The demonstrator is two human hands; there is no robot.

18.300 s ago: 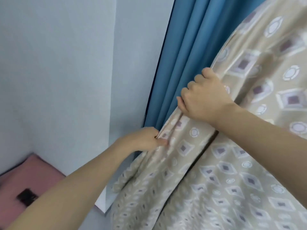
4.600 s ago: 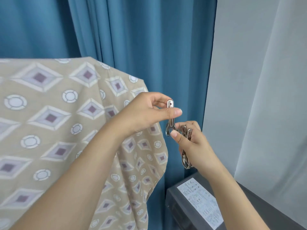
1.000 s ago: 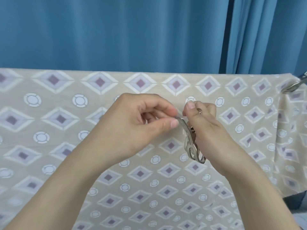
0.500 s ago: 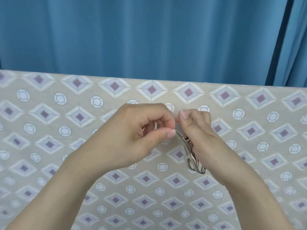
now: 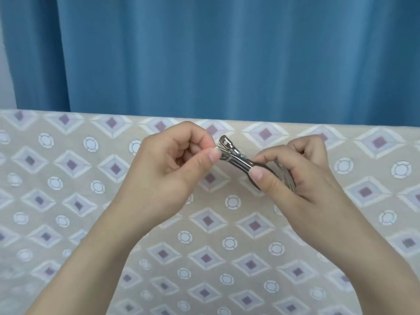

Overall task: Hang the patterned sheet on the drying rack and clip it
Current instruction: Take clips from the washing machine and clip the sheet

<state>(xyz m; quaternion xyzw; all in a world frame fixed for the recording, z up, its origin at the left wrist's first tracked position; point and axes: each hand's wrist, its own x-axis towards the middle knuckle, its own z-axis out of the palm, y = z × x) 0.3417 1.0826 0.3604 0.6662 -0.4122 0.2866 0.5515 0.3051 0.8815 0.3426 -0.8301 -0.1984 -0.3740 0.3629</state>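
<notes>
Left fingers: the thumb and forefinger of the left hand [image 5: 163,176] are curled together and pinch the near handle end of a shiny silver metal spring clip [image 5: 234,156]; the other fingers are folded into the palm.
Right fingers: the thumb and forefinger of the right hand [image 5: 293,178] are bent round the other end of the same clip, where its arms curve; the remaining fingers curl round a small bunch of further silver metal clips [image 5: 285,176] tucked in the palm.
Clip: it lies slanted between the two hands, its flat punched tab raised at the left, its curved part lower at the right, held in the air in front of the cloth and apart from it.
Clip jaws: whether they are pressed apart cannot be told.
Forearms: both bare, coming up from the bottom corners and meeting near the middle.
Sheet: a beige cotton sheet printed with mauve-centred diamonds and white rings [image 5: 68,212] hangs draped behind the hands, filling the lower half of the view; its top fold runs level from edge to edge.
Rack: hidden under the sheet's top fold.
Backdrop: a blue pleated curtain [image 5: 227,53] hangs behind the sheet; a sliver of pale wall [image 5: 5,71] shows at the far left.
</notes>
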